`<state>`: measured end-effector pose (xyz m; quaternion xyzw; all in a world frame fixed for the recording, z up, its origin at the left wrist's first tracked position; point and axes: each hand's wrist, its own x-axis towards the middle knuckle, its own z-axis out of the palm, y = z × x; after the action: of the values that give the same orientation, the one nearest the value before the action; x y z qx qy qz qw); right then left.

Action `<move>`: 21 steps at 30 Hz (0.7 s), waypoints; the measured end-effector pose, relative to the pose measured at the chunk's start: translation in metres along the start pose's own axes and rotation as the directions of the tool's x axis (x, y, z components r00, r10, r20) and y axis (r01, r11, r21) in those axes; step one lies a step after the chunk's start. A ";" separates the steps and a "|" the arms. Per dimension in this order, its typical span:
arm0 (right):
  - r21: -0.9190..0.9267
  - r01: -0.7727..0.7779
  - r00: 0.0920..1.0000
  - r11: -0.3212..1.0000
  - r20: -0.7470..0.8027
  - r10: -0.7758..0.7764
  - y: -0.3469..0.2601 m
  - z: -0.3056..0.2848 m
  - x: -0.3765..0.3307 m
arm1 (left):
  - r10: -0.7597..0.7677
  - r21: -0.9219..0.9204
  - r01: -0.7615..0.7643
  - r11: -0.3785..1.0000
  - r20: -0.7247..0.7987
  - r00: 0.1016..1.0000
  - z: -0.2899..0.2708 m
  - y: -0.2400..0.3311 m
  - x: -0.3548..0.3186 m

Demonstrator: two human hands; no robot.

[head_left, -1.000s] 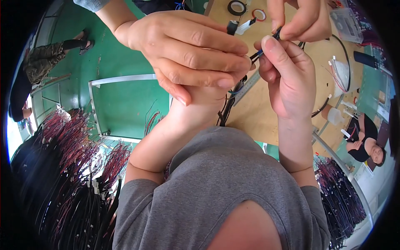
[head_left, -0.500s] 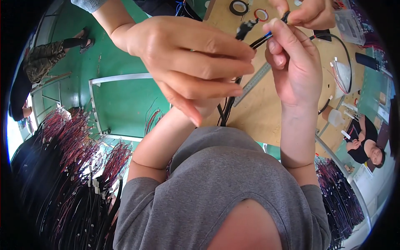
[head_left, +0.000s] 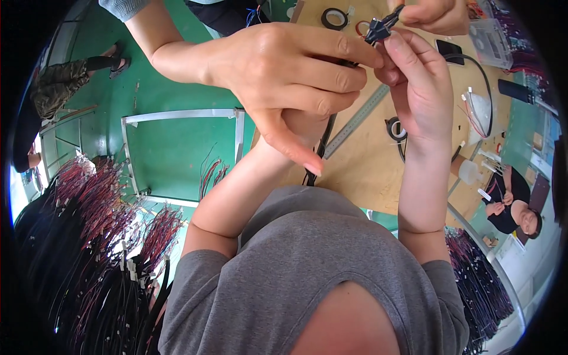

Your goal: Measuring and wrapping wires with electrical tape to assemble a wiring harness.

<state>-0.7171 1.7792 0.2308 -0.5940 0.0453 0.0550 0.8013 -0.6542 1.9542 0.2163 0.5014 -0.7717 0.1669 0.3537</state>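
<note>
My right hand [head_left: 423, 83] is closed, its thumb and fingers pinched at a small black connector [head_left: 378, 31] on a dark cable. My left forearm [head_left: 260, 163] reaches up from the lower left, but my left hand's fingers are hidden behind a co-worker's hand [head_left: 290, 71]. That hand comes from a grey-blue sleeve at the upper left; its fingertips extend to the connector, and its thumb points down. Another hand [head_left: 438, 15], not mine, pinches the dark cable just above my right thumb. Black cable strands [head_left: 321, 148] hang below the hands toward my shirt.
On the wooden table [head_left: 370, 171] lie a steel ruler [head_left: 358, 121], black tape rolls [head_left: 335, 19], a phone [head_left: 449, 52], a clear plastic box [head_left: 491, 44] and a plastic bag [head_left: 478, 112]. Wire bundles [head_left: 89, 236] hang at the left. A person [head_left: 509, 201] sits at the right.
The black connector has moved right, up against my right thumb. The co-worker's hand has shifted right with its thumb spread farther. A black tape roll beside my right wrist has come into sight.
</note>
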 end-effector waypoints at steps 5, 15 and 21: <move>-0.045 0.041 0.994 0.998 0.105 -0.036 0.007 -0.014 0.006 | -0.037 -0.035 0.038 0.999 0.021 0.999 -0.003 -0.006 0.006; 0.134 -0.120 0.986 0.984 0.128 0.103 0.012 -0.022 0.016 | -0.020 -0.053 0.023 0.998 0.061 0.998 -0.008 -0.013 0.006; 0.000 -0.003 0.982 1.000 0.189 0.003 0.013 -0.023 0.017 | 0.119 -0.003 -0.119 0.993 0.008 0.993 0.002 -0.020 0.002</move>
<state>-0.7022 1.7616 0.2092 -0.5858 -0.0302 0.1122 0.8021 -0.6377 1.9426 0.2145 0.4547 -0.8020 0.1846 0.3405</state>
